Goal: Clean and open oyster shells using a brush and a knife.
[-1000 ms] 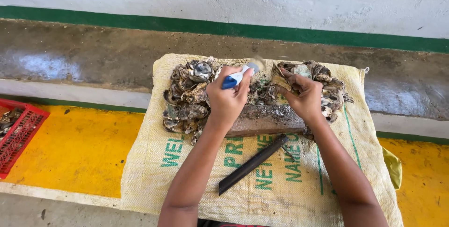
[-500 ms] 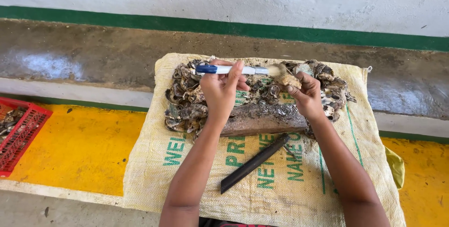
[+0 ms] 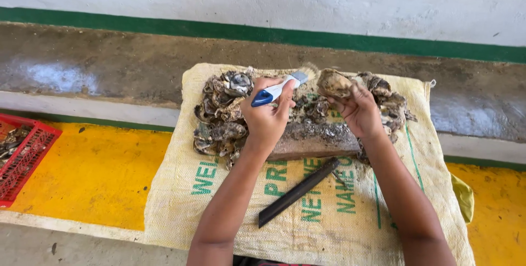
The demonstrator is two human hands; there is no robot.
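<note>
OK, I see the left hand wrapped tight around the blue-and-white handle of a brush, fingers pressed together on it. The brush's long axis runs diagonally, blue end low-left, bristle head up-right toward the oyster shell that the right hand pinches between fingertips and thumb, raised above the pile. Bristles sit just beside the shell's left edge; I cannot tell if they touch. Both hands hover over a woven sack spread on the floor, with a heap of oyster shells along its far half and a rough stone block just below the hands. A dark flat blade lies on the sack near the forearms, long axis diagonal, low-left to up-right, between the two arms. Open room: bare sack in the near half, yellow floor to the left. Edges: the sack's far edge lies on a grey concrete strip below a white wall with a green stripe. A red crate sits at the left frame edge, well apart.
</note>
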